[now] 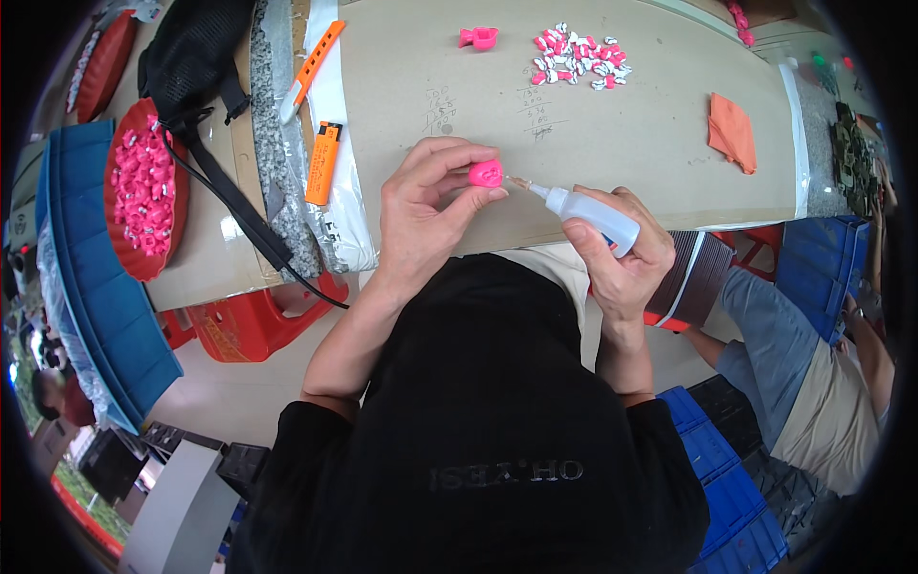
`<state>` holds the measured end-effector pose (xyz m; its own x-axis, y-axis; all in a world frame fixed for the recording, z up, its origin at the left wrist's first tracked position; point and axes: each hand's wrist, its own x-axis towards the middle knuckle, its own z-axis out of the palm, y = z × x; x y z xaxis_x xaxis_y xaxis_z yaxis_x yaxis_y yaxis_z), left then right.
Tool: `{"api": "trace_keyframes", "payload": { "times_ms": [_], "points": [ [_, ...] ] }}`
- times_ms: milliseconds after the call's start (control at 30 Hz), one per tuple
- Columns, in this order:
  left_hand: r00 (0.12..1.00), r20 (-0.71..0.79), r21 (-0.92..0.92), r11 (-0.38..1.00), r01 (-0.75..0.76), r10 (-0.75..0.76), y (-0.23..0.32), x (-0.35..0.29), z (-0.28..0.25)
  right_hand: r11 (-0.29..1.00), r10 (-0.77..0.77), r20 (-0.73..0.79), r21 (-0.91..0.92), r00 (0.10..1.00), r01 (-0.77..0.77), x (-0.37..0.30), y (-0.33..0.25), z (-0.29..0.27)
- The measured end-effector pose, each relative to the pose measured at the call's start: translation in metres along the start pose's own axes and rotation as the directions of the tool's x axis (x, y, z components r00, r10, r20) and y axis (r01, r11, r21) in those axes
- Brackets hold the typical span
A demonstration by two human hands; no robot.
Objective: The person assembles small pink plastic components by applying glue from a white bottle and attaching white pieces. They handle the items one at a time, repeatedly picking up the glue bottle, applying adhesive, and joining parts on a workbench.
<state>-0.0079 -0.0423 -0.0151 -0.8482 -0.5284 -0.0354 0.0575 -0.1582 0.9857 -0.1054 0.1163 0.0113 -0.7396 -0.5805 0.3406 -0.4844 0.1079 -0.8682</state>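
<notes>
Two bare hands above a brown surface (660, 158), near its front edge.

Left hand (430, 196): thumb and fingers closed in a pinch on one small pink piece (486, 173). Piece: rounded, relief-marked side turned toward the right; long axis cannot be told.

Right hand (626, 249): wrapped around one translucent white squeeze bottle (598, 216). Bottle: tilted, long axis running from lower right to upper left; thin nozzle (524, 184) aimed left at the pink piece, tip at its right side; contact cannot be told.

Edges and room: front edge curves just below both hands, beside the black shirt (478, 402). Brown covering extends from the hands to the far items, and rightward to one folded orange cloth (732, 134).

On the surface: one loose pink piece (479, 38), far side; one heap of pink-and-white pieces (579, 59), right of it; handwritten figures between; one orange cutter (314, 69) and one orange lighter-shaped item (324, 163), left; one black bag (196, 57), strapped; one red tray (117, 228) of pink pieces, far left.

Room: red stool (229, 330), blue crates (727, 488), seated co-worker (779, 354) at right.
</notes>
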Motion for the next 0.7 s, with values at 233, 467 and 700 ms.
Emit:
{"api": "trace_keyframes", "payload": {
  "times_ms": [233,467,700],
  "points": [
    [0.969,-0.002,0.376,0.898,-0.228,0.246,-0.012,0.0,-0.006,1.0,0.023,0.006,-0.015,1.0,-0.023,0.001,-0.004,0.0],
    [0.944,0.026,0.502,0.813,-0.296,0.328,-0.006,0.001,-0.005,1.0,0.021,0.032,-0.001,0.999,-0.021,0.001,-0.006,0.001],
    [0.979,-0.035,0.346,0.921,-0.178,0.203,-0.009,-0.001,-0.004,0.992,0.086,-0.017,0.09,0.996,-0.084,0.002,-0.005,-0.002]
  ]
}}
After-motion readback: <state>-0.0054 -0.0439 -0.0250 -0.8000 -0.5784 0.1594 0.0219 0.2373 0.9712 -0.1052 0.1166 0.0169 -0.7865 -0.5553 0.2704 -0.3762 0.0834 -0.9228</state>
